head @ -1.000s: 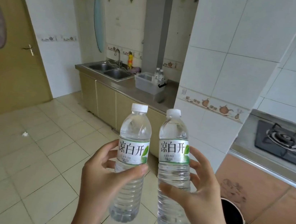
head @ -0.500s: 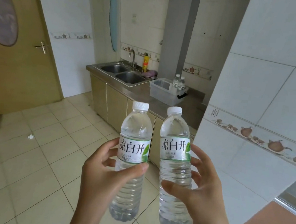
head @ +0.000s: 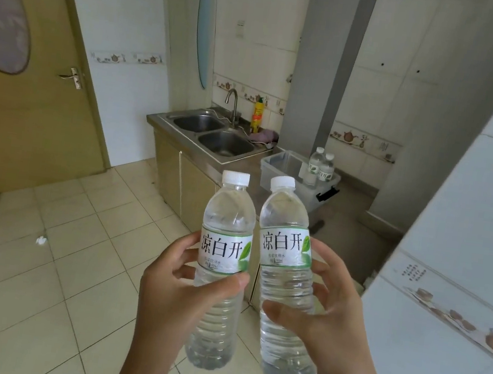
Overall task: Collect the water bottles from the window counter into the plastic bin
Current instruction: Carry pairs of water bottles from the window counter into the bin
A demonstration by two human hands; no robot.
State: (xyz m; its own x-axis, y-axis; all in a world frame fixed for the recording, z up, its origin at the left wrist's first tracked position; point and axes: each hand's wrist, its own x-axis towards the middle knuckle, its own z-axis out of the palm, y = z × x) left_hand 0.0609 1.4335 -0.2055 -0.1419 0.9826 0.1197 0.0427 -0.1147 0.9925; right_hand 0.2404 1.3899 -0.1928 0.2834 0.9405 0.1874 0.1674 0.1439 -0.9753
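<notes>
I hold two clear water bottles with white caps and green-and-white labels upright in front of me, above the floor. My left hand (head: 175, 290) grips the left water bottle (head: 229, 216) around its middle. My right hand (head: 324, 322) grips the right water bottle (head: 284, 220) the same way. Farther ahead, a translucent plastic bin (head: 276, 165) with a black latch stands on the steel counter (head: 346, 228). Two more water bottles (head: 320, 165) stand upright inside the bin at its right end.
A double steel sink (head: 214, 134) with a tap, a yellow bottle (head: 257, 116) and a pink cloth lies left of the bin. A white tiled wall corner (head: 457, 246) juts in close on my right. A wooden door (head: 33, 80) is at left; beige tiled floor (head: 55, 271) below.
The view has moved forward and turned left: the stove has left the frame and the counter with the bin looks nearer. Both hands keep the same grip on their bottles.
</notes>
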